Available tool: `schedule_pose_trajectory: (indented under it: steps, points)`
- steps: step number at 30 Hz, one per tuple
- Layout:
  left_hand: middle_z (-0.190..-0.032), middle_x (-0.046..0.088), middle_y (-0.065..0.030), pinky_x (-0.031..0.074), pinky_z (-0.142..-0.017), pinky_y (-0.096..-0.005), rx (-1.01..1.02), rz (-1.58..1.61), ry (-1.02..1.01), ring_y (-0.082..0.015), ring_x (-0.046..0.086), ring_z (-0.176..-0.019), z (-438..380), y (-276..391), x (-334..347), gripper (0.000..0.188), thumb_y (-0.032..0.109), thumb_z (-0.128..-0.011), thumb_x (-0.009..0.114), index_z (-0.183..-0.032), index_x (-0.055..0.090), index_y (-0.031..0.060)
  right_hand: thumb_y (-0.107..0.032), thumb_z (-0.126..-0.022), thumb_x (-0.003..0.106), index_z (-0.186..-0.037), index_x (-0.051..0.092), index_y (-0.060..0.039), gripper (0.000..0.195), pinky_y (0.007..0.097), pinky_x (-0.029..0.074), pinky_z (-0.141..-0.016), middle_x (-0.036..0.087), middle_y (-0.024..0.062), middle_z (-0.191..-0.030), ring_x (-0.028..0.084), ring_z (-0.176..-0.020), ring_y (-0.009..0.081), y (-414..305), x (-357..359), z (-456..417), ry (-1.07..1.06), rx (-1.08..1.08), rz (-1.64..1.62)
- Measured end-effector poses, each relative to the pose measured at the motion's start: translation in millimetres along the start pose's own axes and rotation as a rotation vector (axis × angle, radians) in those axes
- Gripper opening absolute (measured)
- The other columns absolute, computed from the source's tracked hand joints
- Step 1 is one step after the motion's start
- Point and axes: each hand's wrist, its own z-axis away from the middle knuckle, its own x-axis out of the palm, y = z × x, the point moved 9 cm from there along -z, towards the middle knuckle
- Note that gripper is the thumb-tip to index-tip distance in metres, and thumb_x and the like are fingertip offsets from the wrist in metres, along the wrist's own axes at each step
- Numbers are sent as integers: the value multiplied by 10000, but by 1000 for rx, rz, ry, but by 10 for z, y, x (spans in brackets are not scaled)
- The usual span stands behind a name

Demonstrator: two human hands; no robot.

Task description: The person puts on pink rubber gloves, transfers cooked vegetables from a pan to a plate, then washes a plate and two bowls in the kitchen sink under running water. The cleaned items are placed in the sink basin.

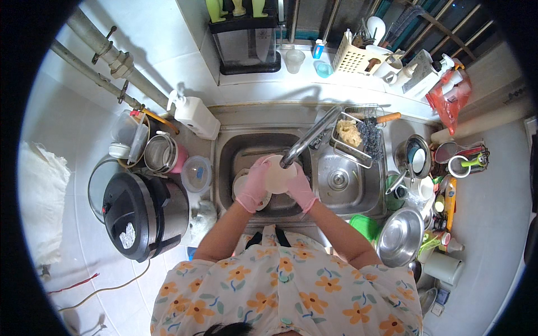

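Observation:
Both my hands wear pink gloves and hold a pale, round bowl (pixel 279 178) beneath the end of the chrome faucet (pixel 312 136), over the left basin (pixel 235 147) of a steel double sink. My left hand (pixel 255 185) grips the bowl's left side, and my right hand (pixel 301 187) is on its right side. Below my left hand, white dishes (pixel 240 187) lie in the basin, partly hidden by the glove and the bowl. Whether water is running cannot be told.
A wire rack (pixel 355 156) with a sponge (pixel 349 133) and a dark scrubber (pixel 370 138) sits over the right basin (pixel 323 168). Left stand a pressure cooker (pixel 170 214), a plastic container (pixel 196 174) and a white pump bottle (pixel 196 117). Right are a steel bowl (pixel 401 237) and pots (pixel 412 147).

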Motion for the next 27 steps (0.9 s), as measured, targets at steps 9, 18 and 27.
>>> schedule_pose_trajectory:
  steps: [9, 18, 27]
  points:
    - [-774, 711, -133, 539, -599, -399, -145, -1055, 192, -241, 680, -657, -102, -516, -423, 372, 347, -969, 562, -1013, 692, 1, -88, -893, 684, -1377, 486, -31, 526, 341, 471, -1000, 595, 127, -1278, 577, -1174, 204, 466, -208, -39, 219, -232, 218]
    - [-629, 633, -99, 389, -366, -270, -582, -480, -105, -151, 542, -427, 376, -700, -220, 368, 339, -983, 589, -982, 673, -20, -155, -945, 642, -1375, 464, -15, 486, 369, 476, -970, 599, 119, -1297, 629, -1111, 251, 544, -200, -268, -260, -91, -293]
    - [-740, 577, -34, 314, -344, -177, -626, 151, -135, -76, 490, -473, 339, -851, -383, 282, 304, -1008, 578, -1062, 595, 28, -360, -1020, 548, -1097, 621, -26, 351, 366, 537, -709, 690, 106, -924, 685, -831, 236, 311, -70, 146, 235, -590, 847]
